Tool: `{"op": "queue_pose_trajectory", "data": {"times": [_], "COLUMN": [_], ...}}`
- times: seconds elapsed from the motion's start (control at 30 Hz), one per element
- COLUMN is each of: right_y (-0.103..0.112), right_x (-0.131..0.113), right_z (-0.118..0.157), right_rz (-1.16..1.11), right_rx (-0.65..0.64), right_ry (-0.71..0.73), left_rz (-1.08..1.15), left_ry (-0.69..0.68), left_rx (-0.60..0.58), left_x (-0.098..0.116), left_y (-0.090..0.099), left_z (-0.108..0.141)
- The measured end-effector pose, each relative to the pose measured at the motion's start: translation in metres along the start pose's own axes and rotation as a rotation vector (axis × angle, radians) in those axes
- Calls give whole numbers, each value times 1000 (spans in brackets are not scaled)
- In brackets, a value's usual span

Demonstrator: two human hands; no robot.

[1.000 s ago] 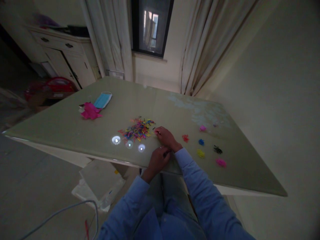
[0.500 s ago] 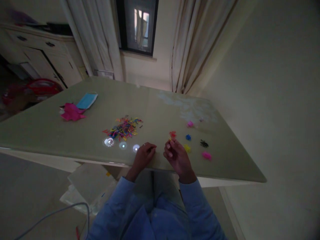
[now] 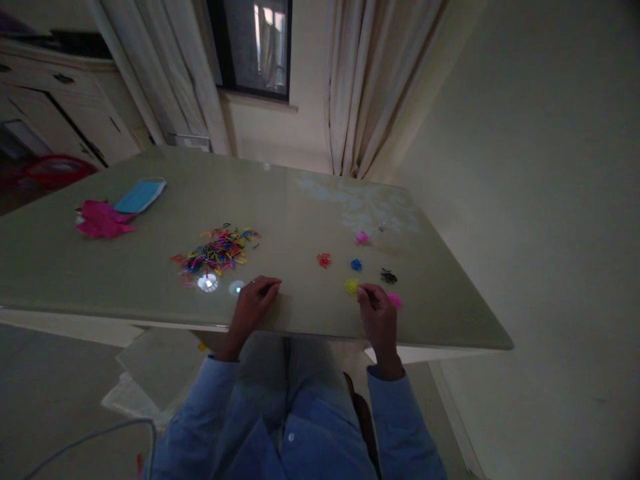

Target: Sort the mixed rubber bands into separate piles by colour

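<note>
My right hand (image 3: 379, 312) is over the near right part of the table, thumb and fingers pinched at the right edge of a small yellow pile (image 3: 351, 287). Anything in that pinch is too small to make out. Part of a bright pink pile (image 3: 395, 301) shows behind the hand. My left hand (image 3: 254, 305) rests near the table's front edge, fingertips together; I cannot see what they hold, if anything. Beyond it to the left lies a loose mixed heap of small coloured rubber bands (image 3: 220, 252). Red (image 3: 324, 260), blue (image 3: 356, 265) and black (image 3: 389, 276) piles lie separately.
A pinkish pile (image 3: 361, 237) and a small clear piece (image 3: 382, 227) lie farther back on the glossy table (image 3: 290, 200). At the left are a blue face mask (image 3: 141, 196) and a crumpled magenta item (image 3: 104, 220). A wall (image 3: 525, 200) rises at the right.
My right hand has moved right, from near the red pile to the yellow pile. My left hand still rests near the front edge. The whole view has shifted slightly.
</note>
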State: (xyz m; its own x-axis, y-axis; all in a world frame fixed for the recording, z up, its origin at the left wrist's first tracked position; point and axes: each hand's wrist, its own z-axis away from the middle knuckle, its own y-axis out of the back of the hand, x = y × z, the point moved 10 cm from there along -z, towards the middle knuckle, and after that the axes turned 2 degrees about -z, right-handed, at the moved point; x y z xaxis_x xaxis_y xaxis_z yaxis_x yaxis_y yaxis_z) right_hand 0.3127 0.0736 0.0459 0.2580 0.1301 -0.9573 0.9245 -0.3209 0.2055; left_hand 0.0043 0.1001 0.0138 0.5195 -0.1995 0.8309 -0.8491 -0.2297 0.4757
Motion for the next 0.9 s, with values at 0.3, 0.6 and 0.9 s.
{"op": "queue_pose_trajectory", "data": {"times": [0.3, 0.6, 0.9], "right_y": [7, 11, 0], "right_x": [26, 26, 2], "right_z": [-9, -4, 4], "right_rz": [620, 632, 466], "right_rx": [-35, 50, 34], "right_ry": [251, 306, 351], "left_rz": [-14, 2, 34], "left_ry": [43, 65, 44], "left_rx": [32, 55, 57], "left_x": [-1, -2, -3], "left_y": [5, 7, 5], "left_z": [-1, -1, -1]}}
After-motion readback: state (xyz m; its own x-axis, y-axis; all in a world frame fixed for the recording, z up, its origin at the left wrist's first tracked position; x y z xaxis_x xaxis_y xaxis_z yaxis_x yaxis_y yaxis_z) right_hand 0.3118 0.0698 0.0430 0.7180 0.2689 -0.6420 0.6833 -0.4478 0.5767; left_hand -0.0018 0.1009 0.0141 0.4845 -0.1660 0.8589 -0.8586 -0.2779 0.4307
